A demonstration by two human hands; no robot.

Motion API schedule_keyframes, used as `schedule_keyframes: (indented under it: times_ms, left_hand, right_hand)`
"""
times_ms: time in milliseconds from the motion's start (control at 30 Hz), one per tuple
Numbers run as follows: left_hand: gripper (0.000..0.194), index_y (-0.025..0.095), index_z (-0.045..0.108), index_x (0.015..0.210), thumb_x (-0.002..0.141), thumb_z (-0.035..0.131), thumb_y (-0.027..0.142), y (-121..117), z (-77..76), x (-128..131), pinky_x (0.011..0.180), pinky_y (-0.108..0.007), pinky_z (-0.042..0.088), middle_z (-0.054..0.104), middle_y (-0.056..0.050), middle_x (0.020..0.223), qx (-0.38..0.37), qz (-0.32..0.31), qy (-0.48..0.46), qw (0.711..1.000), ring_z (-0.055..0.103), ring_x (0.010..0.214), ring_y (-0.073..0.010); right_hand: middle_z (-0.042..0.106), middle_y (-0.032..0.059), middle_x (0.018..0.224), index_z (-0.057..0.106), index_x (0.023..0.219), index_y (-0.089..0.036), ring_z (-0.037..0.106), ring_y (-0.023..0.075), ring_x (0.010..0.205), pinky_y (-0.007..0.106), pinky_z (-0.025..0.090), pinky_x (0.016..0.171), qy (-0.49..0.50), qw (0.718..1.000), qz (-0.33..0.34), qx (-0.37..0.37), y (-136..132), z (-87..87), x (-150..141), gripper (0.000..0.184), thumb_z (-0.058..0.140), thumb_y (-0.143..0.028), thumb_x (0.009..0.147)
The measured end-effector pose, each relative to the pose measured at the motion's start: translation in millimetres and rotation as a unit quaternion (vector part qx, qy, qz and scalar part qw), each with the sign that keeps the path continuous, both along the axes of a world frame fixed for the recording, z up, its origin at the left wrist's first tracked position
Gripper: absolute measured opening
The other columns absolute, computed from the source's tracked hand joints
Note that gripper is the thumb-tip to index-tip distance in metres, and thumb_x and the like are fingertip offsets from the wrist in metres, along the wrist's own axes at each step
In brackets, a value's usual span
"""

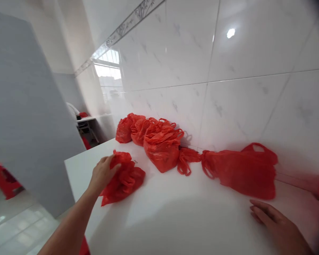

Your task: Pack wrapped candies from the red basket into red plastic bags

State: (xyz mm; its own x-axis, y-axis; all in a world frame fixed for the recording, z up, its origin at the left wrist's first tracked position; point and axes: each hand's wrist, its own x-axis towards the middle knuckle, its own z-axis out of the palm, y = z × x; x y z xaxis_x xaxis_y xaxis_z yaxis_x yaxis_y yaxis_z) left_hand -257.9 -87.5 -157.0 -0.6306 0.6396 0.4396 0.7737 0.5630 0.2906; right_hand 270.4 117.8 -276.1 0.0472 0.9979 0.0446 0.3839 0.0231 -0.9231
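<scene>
White tabletop (191,223) abuts tiled wall (186,74). Left hand (101,173), fingers partly curled, touches crumpled bag (130,180) near left edge; grip unclear. Right hand (279,225), fingers loosely open, sits near flat bag (241,171).

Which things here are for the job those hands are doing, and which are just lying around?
For the job:
- crumpled red plastic bag, in the left hand
- white table under it
- probably the flat red plastic bag and bulging red plastic bags

Just lying around, I think:
- red plastic stool-like thing
- small red thing, far back
</scene>
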Motion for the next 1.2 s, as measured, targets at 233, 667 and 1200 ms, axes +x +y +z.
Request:
schedule_keyframes:
  times_ms: [233, 667, 1200]
  left_hand:
    - [0.064, 0.015, 0.039, 0.132, 0.084, 0.038, 0.057, 7, -52.6, -19, 0.094, -0.051, 0.041, 0.045, -0.018, 0.136, -0.077, -0.029, -0.043, 0.996, 0.046, 0.122, -0.0367]
    - [0.027, 0.025, 0.057, 0.112, 0.087, 0.048, 0.024, 84, -27.4, 142, 0.089, -0.038, 0.05, 0.052, -0.011, 0.128, 0.005, -0.486, 0.088, 0.87, 0.058, 0.11, -0.023]
    - [0.077, 0.014, 0.031, 0.138, 0.071, 0.068, 0.023, 257, 6.7, 295, 0.1, -0.06, 0.034, 0.036, -0.024, 0.142, 0.109, -0.432, 0.036, 0.895, 0.029, 0.133, -0.0398]
  right_hand:
    - [0.069, 0.0055, 0.098, 0.065, 0.1, -0.023, 0.064, 0.0271, 0.093, 0.036, 0.05, 0.08, 0.011, 0.999, 0.025, -0.031, -20, 24.5, -11, 0.046, 0.06, -0.051, 0.064]
    - [0.067, 0.0046, 0.1, 0.064, 0.097, -0.021, 0.061, 0.0244, 0.095, 0.035, 0.047, 0.083, 0.012, 0.999, 0.04, 0.016, -29, 33.4, -20, 0.034, 0.052, -0.042, 0.073]
    - [0.06, 0.0005, 0.079, 0.062, 0.086, -0.019, 0.058, 0.0173, 0.073, 0.031, 0.045, 0.07, 0.167, 0.984, 0.051, 0.047, -24, 28.2, -17, 0.017, 0.056, -0.03, 0.075]
